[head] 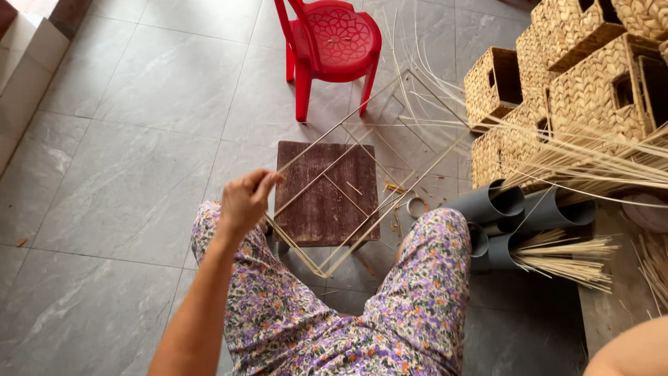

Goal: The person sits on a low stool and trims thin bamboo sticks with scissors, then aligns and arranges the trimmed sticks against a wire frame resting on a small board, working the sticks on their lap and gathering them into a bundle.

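My left hand (245, 200) is raised above my left knee, fingers pinched on a thin pale reed strip (327, 136) that runs up and to the right over the small brown wooden stool (327, 202). A box-shaped frame of thin sticks (376, 209) rests across the stool and the floor between my legs in flowered trousers. My right hand is out of view; only a bit of my right arm (630, 355) shows at the bottom right corner.
A red plastic chair (332, 42) stands beyond the stool. Woven baskets (557, 90) are stacked at the upper right. Grey pipes (515, 209) holding reed bundles lie by my right knee, with long loose reeds (591, 167) fanning over them. Grey floor tiles lie all around.
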`<state>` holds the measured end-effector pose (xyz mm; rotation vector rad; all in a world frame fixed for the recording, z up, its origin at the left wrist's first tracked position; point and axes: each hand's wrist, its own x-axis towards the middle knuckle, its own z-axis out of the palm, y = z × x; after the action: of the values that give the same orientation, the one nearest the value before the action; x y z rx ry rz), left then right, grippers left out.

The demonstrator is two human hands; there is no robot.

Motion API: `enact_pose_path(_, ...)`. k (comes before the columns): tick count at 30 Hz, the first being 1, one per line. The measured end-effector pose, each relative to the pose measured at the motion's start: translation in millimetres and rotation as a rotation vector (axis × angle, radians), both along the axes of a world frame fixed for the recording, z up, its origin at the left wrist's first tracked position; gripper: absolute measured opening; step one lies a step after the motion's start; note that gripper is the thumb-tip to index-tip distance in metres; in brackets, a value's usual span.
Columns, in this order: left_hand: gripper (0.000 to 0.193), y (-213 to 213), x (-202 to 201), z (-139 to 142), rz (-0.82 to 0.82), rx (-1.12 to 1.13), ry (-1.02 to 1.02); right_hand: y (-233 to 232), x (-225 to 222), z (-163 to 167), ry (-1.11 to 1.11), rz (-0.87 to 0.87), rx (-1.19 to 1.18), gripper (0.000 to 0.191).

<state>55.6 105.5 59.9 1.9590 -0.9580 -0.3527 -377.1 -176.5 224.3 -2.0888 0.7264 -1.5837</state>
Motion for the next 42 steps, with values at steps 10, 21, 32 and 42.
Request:
enact_pose_path(10, 0.026, 47, -124, -17, -0.019, -0.288, 0.677, 107, 70, -22, 0.886, 0.549, 0.414, 0.033)
enact_pose_path(21, 0.036, 52, -127, -16, -0.146, -0.263, 0.958, 137, 189, -87, 1.169, 0.694, 0.524, 0.032)
enact_pose_path(32, 0.047, 27, -116, -31, -0.193, -0.655, 1.238, 123, 187, -103, 1.209, 0.737, 0.624, 0.033)
enact_pose_path(42, 0.024, 16, -119, -24, -0.028, -0.668, 1.186, 119, 188, -105, 1.195, 0.782, 0.658, 0.036)
